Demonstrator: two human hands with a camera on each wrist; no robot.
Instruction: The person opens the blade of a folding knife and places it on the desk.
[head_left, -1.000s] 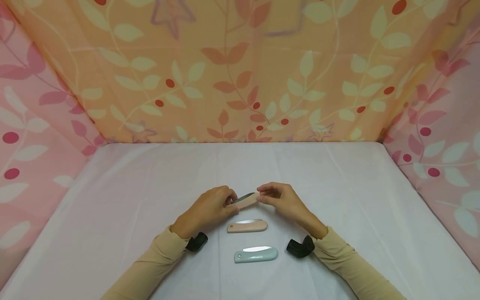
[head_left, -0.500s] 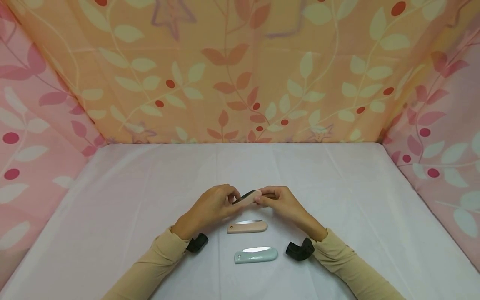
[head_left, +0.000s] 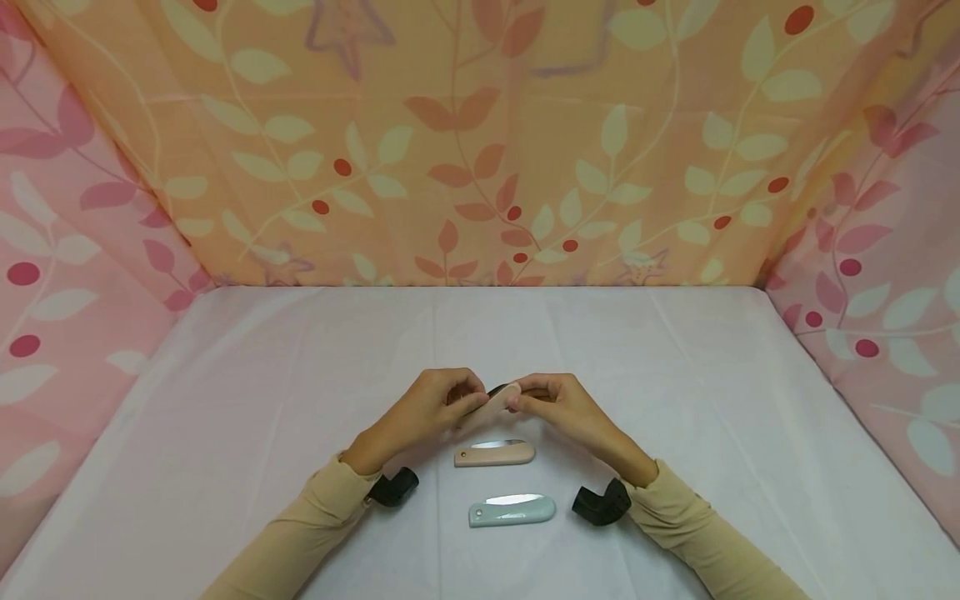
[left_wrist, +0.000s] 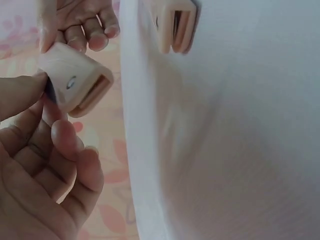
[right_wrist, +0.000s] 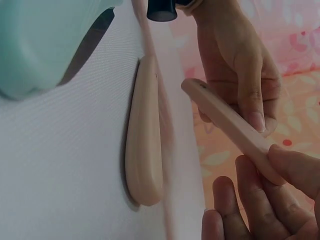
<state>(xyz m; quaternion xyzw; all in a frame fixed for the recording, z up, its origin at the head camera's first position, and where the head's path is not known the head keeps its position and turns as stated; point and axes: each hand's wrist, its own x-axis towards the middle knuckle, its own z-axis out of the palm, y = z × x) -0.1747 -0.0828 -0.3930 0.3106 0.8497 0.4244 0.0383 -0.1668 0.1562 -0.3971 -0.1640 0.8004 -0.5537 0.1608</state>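
Observation:
Above the table, a pink-beige folding knife [head_left: 491, 408] is held slanted between both hands. My right hand [head_left: 566, 408] pinches its rounded end between thumb and fingers. The left hand [head_left: 431, 404] pinches along the knife's upper edge, where a dark bit of blade shows; in the left wrist view the left thumb [left_wrist: 22, 95] meets this dark part beside the riveted, slotted end. How far the blade stands out is hidden by the fingers. A second pink-beige folding knife [head_left: 495, 453] lies below the hands, and a mint-green folding knife [head_left: 512, 511] lies nearer the person.
A white cloth covers the table [head_left: 247, 400]. Patterned orange fabric [head_left: 480, 167] stands behind it, with pink leaf-print fabric [head_left: 52, 267] at the sides. Black wrist cameras [head_left: 600, 502] hang below both wrists, beside the lying knives.
The left fingers have slid rightward along the held knife's upper edge, and less of the dark blade shows. The right hand has come slightly lower. Both lying knives have stayed put.

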